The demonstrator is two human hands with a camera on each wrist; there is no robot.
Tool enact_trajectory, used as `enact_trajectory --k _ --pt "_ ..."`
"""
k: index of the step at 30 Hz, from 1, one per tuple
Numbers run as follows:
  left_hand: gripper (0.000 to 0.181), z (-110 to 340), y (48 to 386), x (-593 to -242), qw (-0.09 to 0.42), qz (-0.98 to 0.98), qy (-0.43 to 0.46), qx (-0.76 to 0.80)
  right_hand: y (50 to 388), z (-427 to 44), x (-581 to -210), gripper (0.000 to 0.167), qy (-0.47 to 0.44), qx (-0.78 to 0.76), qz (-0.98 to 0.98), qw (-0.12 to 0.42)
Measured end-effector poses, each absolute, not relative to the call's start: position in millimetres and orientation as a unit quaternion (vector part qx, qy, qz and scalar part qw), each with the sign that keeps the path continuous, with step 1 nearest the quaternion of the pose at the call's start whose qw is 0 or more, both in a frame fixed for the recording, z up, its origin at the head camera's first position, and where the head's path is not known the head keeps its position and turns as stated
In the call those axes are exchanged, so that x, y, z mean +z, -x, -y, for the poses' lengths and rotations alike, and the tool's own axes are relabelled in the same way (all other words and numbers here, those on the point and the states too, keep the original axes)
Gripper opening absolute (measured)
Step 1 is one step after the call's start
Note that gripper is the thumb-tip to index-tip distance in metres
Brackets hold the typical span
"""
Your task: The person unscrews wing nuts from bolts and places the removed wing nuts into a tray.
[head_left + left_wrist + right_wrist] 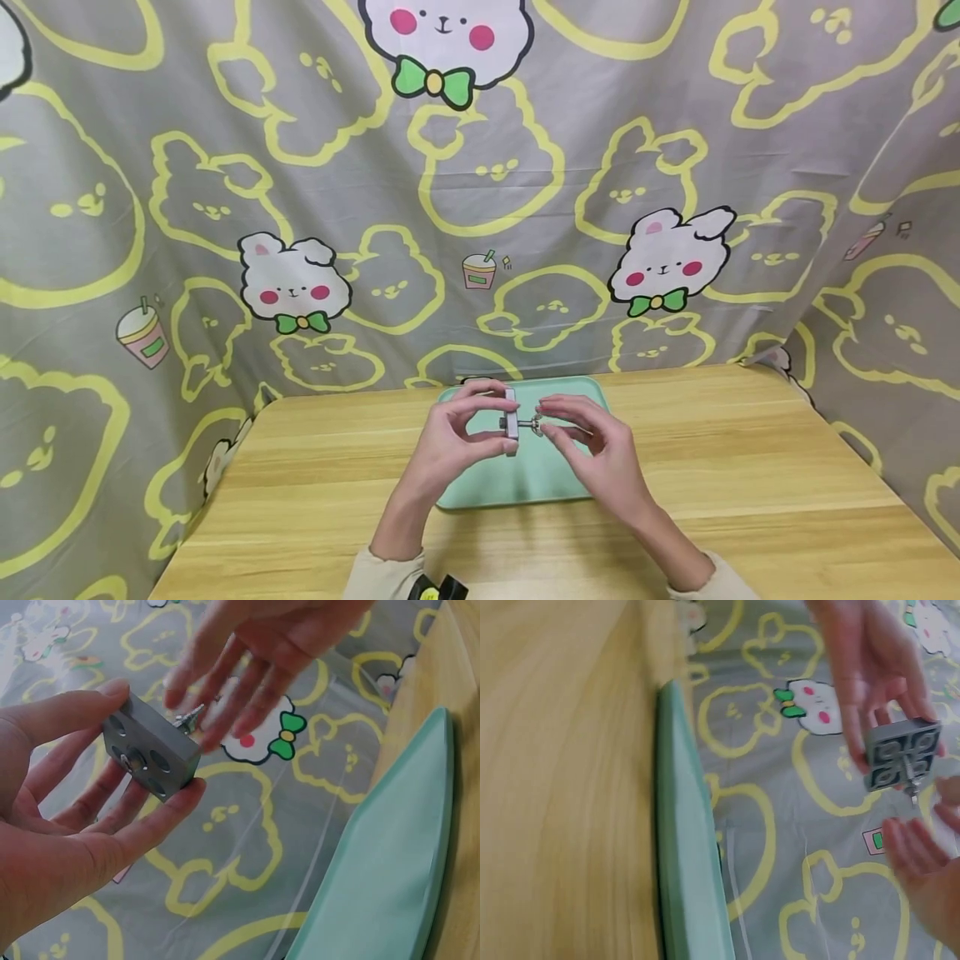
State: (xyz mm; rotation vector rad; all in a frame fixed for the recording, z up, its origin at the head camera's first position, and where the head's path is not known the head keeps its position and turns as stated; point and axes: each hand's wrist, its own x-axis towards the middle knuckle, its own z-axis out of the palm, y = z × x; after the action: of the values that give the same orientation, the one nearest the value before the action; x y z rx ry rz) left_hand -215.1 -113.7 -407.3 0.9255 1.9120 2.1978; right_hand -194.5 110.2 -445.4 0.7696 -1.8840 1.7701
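My left hand holds a grey square block by its edges, between thumb and fingers. In the left wrist view the block shows several round holes and a bolt head at its middle. The bolt passes through the block, and its shaft sticks out to the right with small metal parts at its end. My right hand is beside that end, thumb and fingers spread around it. In the right wrist view a gap shows between the right fingertips and the bolt's tip.
Below the hands a light green tray lies on the wooden table. A grey curtain with yellow outlines and white rabbit faces hangs behind and at both sides. A black and yellow device is at the left wrist.
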Motion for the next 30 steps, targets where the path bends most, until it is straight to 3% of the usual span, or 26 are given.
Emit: enact_trajectory --k 6,13,22,30 --pt "0.038 108.7 214.1 -405.5 0.033 -0.647 -0.303 0.699 195.5 -116.8 -442.4 0.032 -0.14 0.736 0.66 0.052" --pt "0.036 105.6 213.3 -408.3 0.028 -0.655 -0.318 0.685 197.1 -118.6 -441.9 0.035 -0.1 0.758 0.644 -0.026" --pt "0.036 103.5 212.3 -409.8 0.033 -0.662 -0.318 0.678 196.1 -118.4 -441.8 0.031 -0.106 0.753 0.649 -0.024" --pt "0.037 105.3 215.4 -412.1 0.041 -0.65 -0.31 0.692 195.8 -118.2 -442.8 0.015 -0.183 0.716 0.672 0.042"
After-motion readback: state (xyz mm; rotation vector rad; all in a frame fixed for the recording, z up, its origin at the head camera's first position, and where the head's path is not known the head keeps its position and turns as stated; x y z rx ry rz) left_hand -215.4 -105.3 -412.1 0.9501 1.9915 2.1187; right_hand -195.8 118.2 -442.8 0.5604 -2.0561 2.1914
